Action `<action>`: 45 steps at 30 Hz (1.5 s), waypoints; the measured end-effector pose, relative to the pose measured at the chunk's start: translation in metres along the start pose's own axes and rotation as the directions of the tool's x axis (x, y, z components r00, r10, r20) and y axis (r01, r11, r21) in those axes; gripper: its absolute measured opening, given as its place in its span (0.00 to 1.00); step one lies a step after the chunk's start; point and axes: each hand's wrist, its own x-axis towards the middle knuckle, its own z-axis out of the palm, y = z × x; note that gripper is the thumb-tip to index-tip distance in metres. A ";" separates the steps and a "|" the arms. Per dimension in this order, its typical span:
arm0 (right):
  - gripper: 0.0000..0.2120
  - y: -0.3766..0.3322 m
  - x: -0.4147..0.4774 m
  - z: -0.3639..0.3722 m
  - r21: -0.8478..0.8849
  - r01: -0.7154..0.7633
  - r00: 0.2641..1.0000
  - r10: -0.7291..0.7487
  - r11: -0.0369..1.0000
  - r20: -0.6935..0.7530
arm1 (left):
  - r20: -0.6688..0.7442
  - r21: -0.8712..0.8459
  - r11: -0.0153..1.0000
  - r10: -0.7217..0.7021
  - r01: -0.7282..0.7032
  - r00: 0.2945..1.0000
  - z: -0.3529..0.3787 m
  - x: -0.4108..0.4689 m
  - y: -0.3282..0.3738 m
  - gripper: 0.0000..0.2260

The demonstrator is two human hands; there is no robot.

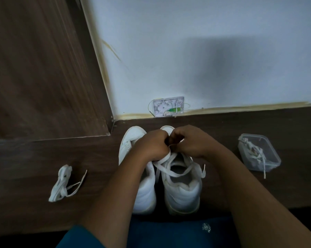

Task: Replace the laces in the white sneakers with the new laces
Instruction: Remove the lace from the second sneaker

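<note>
My left hand point(151, 145) is curled around a flat white lace point(176, 173), gathering it just above the tongue of the right-side sneaker point(181, 194). My right hand point(190, 142) meets it knuckle to knuckle, fingers bent in a pinch on the same lace. The fingertips themselves are hidden from me. I'd judge the two hands sit this close so one can steady an eyelet while the other feeds the tip through. The slack drapes in a soft loop across the shoe's open collar, and one end hangs over its outer side.

Both shoes look like smooth white leather with padded, creased heels. They stand side by side, toes towards the wall point(204, 51), with the left-side sneaker point(131, 140) touching its mate.

A loose lace bundle point(61, 183) lies well apart towards the left on the dark wood-grain floor point(25, 158). Towards the right, a clear plastic tub point(272, 164) holds tangled laces point(255, 151), one end trailing over its rim. Which set is new I can't tell.
</note>
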 end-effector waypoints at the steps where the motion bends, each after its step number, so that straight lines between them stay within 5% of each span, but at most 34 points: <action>1: 0.06 0.001 0.001 0.000 -0.024 0.002 1.000 -0.002 1.000 -0.001 | -0.009 -0.009 1.000 0.014 -0.014 1.000 0.000 0.000 0.000 0.12; 4: 0.07 0.002 0.001 0.002 -0.084 -0.012 0.999 0.008 0.996 -0.052 | -0.048 -0.003 1.000 0.014 -0.014 0.999 0.002 0.001 -0.001 0.14; 6: 0.08 0.002 0.001 -0.001 0.131 -0.084 0.990 0.098 0.988 -0.105 | -0.057 -0.005 1.000 -0.020 0.020 0.998 0.003 0.001 0.000 0.14; 9: 0.09 0.004 0.001 -0.006 0.640 -0.172 0.955 0.287 0.749 -0.079 | 0.004 0.021 1.000 0.002 -0.002 1.000 0.004 0.000 0.005 0.07; 13: 0.13 0.006 0.004 -0.013 0.874 -0.178 0.817 0.563 0.453 -0.125 | 0.020 -0.052 0.998 0.034 -0.033 0.999 0.001 -0.003 0.008 0.09; 15: 0.14 0.013 0.002 -0.017 0.797 -0.227 0.741 0.631 0.560 -0.232 | 0.011 -0.092 0.995 0.030 -0.029 0.999 0.000 -0.004 0.009 0.11; 17: 0.10 0.025 -0.002 -0.018 0.294 -0.427 0.802 0.508 0.855 -0.314 | -0.003 -0.128 0.992 0.018 -0.019 1.000 -0.001 -0.006 0.009 0.11; 19: 0.07 0.026 -0.005 -0.012 -0.179 -0.516 0.847 0.469 0.837 -0.249 | -0.016 -0.167 0.986 0.007 -0.010 1.000 -0.002 -0.007 0.010 0.10; 21: 0.04 0.021 -0.004 -0.007 -0.300 -0.483 0.871 0.419 0.822 -0.255 | -0.035 -0.202 0.979 -0.004 -0.003 0.999 -0.002 -0.008 0.012 0.09; 26: 0.04 -0.002 -0.004 -0.006 0.049 -0.122 0.983 0.127 0.991 -0.133 | -0.078 -0.345 0.938 -0.047 0.017 0.996 0.001 -0.002 0.005 0.07; 30: 0.06 -0.001 -0.001 0.003 -0.026 -0.101 0.988 0.097 0.995 -0.121 | -0.056 -0.697 0.715 -0.130 0.054 0.990 0.004 0.002 0.002 0.10; 33: 0.04 0.000 0.002 0.005 0.179 -0.107 0.984 0.130 0.978 -0.118 | -0.040 -0.782 0.621 -0.142 0.058 0.989 0.001 0.001 0.000 0.10; 35: 0.06 0.000 0.005 0.011 0.137 -0.140 0.972 0.163 0.981 -0.172 | -0.021 -0.801 0.596 -0.126 0.059 0.992 -0.001 0.001 -0.002 0.12; 39: 0.08 -0.003 0.012 0.019 0.094 -0.221 0.918 0.239 0.971 -0.315 | -0.041 -0.784 0.619 -0.112 0.038 0.993 0.000 0.000 -0.009 0.17; 42: 0.10 -0.005 0.017 0.022 0.438 -0.198 0.862 0.368 0.877 -0.349 | -0.045 -0.654 0.757 -0.028 -0.008 0.999 0.000 -0.003 -0.012 0.17; 45: 0.09 -0.004 0.019 0.021 0.698 -0.153 0.846 0.458 0.700 -0.274 | -0.074 -0.623 0.782 -0.048 -0.009 0.996 0.004 0.000 -0.013 0.18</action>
